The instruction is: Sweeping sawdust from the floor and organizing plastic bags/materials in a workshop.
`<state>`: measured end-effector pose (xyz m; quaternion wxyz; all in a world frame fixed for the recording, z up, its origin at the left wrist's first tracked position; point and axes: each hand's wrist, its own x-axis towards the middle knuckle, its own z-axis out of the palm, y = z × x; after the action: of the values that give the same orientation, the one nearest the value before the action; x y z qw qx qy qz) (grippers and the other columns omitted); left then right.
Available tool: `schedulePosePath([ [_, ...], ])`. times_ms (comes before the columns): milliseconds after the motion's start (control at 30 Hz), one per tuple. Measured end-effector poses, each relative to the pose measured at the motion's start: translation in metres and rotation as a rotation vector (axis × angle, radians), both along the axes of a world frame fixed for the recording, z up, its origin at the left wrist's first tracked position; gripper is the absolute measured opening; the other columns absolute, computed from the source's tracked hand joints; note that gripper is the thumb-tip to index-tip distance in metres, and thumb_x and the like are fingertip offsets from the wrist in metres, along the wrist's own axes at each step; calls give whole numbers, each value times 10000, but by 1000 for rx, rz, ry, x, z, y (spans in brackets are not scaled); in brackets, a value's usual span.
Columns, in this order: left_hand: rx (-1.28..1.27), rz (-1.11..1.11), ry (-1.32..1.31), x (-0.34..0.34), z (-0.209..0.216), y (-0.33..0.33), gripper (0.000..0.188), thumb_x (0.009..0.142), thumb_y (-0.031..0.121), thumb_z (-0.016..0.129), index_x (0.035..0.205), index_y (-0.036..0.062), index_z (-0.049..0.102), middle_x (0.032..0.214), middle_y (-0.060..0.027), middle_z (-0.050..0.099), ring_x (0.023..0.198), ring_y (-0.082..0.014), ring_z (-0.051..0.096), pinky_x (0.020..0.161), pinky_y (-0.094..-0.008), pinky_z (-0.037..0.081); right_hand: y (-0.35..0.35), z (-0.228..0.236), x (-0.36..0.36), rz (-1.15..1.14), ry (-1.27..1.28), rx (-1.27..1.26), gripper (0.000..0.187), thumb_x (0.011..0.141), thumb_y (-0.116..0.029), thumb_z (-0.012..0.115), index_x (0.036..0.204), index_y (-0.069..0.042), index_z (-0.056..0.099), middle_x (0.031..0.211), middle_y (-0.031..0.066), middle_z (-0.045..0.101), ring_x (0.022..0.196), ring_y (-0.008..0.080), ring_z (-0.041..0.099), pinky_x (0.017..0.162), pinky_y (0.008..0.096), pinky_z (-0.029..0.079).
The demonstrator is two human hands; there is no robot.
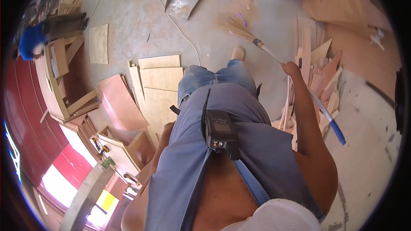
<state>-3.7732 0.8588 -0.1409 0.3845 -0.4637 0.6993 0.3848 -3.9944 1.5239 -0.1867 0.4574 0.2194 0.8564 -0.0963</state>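
Observation:
My right hand (pixel 291 68) is closed around the pale handle of a broom (pixel 239 29). The straw bristles spread over the floor ahead of me, beside a small purple scrap (pixel 242 19). From my grip the handle slants back past my right forearm to a blue end (pixel 337 132). My left arm hangs at my side, and what shows of my left hand (pixel 168 127) is mostly hidden by my body and apron, its fingers out of sight. Farther off, a grey dustpan (pixel 183 3) with pale dust in it lies on the floor.
Plywood sheets (pixel 160 79) lean at my left, near an open wooden cabinet frame (pixel 70 79). Wood offcuts (pixel 323 77) are heaped at my right. A cable (pixel 184 36) runs across the floor. A person in a blue shirt (pixel 30 40) is at the far left.

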Motion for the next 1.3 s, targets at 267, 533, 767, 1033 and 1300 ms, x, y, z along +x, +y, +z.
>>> schedulePosePath([
  [267,81,26,298,-288,25,48,329,808,318,543,994,48,573,876,-70,597,732,-165,566,631,-293,464,52,14,-26,-51,187,-330,423,846,-374,479,689,15,534,574,113,525,497,232,522,452,359,406],
  [533,-145,-200,1016,-672,23,39,551,757,390,635,1100,-18,491,915,-115,585,778,-177,582,580,-282,482,-72,54,-5,-245,300,-149,381,877,-342,432,731,-13,559,691,198,567,695,300,581,598,427,438],
  [767,-82,-480,1262,-906,31,68,556,724,500,591,1024,32,600,985,-149,618,926,-255,580,786,-346,461,-201,96,-29,-328,502,-36,487,873,-421,390,690,6,539,595,200,552,627,376,568,623,465,415],
  [1033,210,-1813,-115,-826,-27,109,261,587,304,713,669,59,676,939,-150,631,825,-284,596,673,-401,487,-248,139,-100,-436,236,22,492,873,-417,388,675,9,535,592,189,556,614,362,570,621,453,420],
  [1300,-93,-1319,137,-761,-39,-14,284,733,161,523,947,-24,554,954,-245,591,924,-374,570,789,-421,466,-251,97,-137,-35,358,-77,431,908,-330,340,677,-13,520,582,155,538,581,335,550,599,451,416],
])
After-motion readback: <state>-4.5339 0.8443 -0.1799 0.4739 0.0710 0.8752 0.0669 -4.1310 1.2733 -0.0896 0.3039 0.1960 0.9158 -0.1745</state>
